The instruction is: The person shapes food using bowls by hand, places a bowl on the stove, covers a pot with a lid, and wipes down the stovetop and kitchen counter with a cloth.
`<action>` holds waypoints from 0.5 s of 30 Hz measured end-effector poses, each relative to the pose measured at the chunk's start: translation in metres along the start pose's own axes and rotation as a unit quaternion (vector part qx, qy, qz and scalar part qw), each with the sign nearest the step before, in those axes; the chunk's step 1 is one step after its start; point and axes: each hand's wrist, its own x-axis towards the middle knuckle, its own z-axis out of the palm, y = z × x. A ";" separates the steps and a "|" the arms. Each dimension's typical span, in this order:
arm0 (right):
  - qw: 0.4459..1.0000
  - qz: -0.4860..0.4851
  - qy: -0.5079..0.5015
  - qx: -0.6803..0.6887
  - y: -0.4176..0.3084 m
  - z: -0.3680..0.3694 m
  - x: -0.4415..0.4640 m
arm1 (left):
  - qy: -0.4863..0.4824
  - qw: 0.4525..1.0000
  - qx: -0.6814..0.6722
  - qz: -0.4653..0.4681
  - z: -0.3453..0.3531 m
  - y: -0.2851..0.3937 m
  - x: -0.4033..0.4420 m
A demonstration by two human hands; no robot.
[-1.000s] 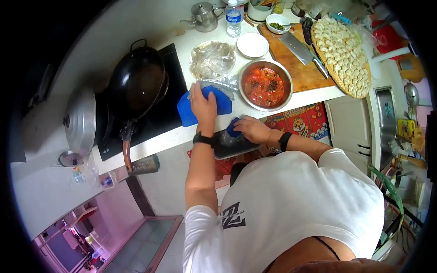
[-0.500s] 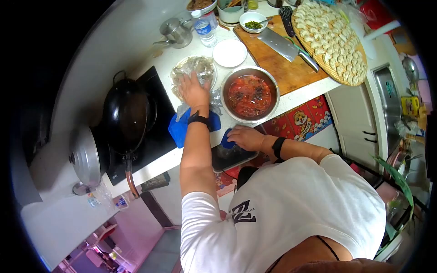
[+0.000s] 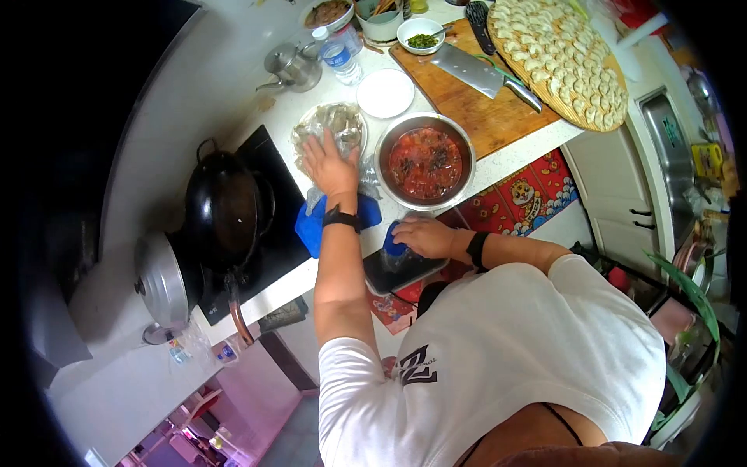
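Observation:
My left hand (image 3: 333,165) lies with fingers spread on a crumpled clear plastic bag (image 3: 339,117) of pale food, on a round plate. Under that wrist a bright blue piece of material (image 3: 313,231) hangs over the counter edge. My right hand (image 3: 422,237), at the counter's front edge, is closed on a blue piece of plastic (image 3: 394,240) with a clear film part below it; whether it joins the other blue piece is hidden. Between the hands and the board stands a steel pot (image 3: 383,173) of red soup. An unused-looking white plate (image 3: 386,93) sits behind the bag.
A cleaver (image 3: 471,70) lies on the wooden cutting board (image 3: 506,124), beside a round tray of dumplings (image 3: 556,58). To the left, a black wok (image 3: 222,206) stands on the cooktop (image 3: 288,187). A kettle (image 3: 296,68) and water bottle (image 3: 341,62) stand at the back.
The whole view has shifted slightly with my head. My left hand stays on the bag, and my right hand keeps its grip on the blue plastic.

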 end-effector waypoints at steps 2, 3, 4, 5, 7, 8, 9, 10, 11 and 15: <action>1.000 -0.008 -0.001 0.004 0.000 0.000 -0.001 | 0.024 0.999 -0.013 0.022 -0.017 0.001 -0.008; 1.000 -0.006 -0.002 0.005 -0.002 -0.002 -0.001 | 0.025 1.000 -0.009 0.015 -0.028 0.001 -0.016; 1.000 -0.006 -0.003 0.006 -0.004 -0.006 0.001 | 0.031 0.999 -0.031 0.015 -0.038 0.000 -0.027; 1.000 0.004 -0.026 0.003 -0.006 -0.009 0.003 | 0.036 0.998 -0.052 0.013 -0.048 -0.001 -0.040; 1.000 -0.005 -0.028 -0.003 -0.006 -0.010 0.003 | 0.053 0.996 -0.066 -0.002 -0.059 -0.009 -0.076; 1.000 -0.009 -0.026 -0.012 -0.006 -0.009 0.003 | 0.070 0.994 -0.083 -0.013 -0.062 -0.013 -0.096; 0.999 -0.017 -0.021 -0.033 -0.003 -0.005 0.002 | 0.066 0.994 -0.078 -0.034 -0.067 -0.016 -0.118; 0.998 -0.027 -0.019 -0.049 -0.001 -0.001 -0.001 | 0.050 0.993 -0.081 -0.071 -0.076 -0.015 -0.140; 0.997 -0.047 -0.019 -0.057 0.003 0.002 -0.002 | 0.035 0.989 -0.096 -0.106 -0.079 -0.016 -0.163; 0.995 -0.074 0.017 -0.058 -0.005 0.003 0.007 | -0.007 0.972 -0.100 -0.212 -0.076 -0.015 -0.247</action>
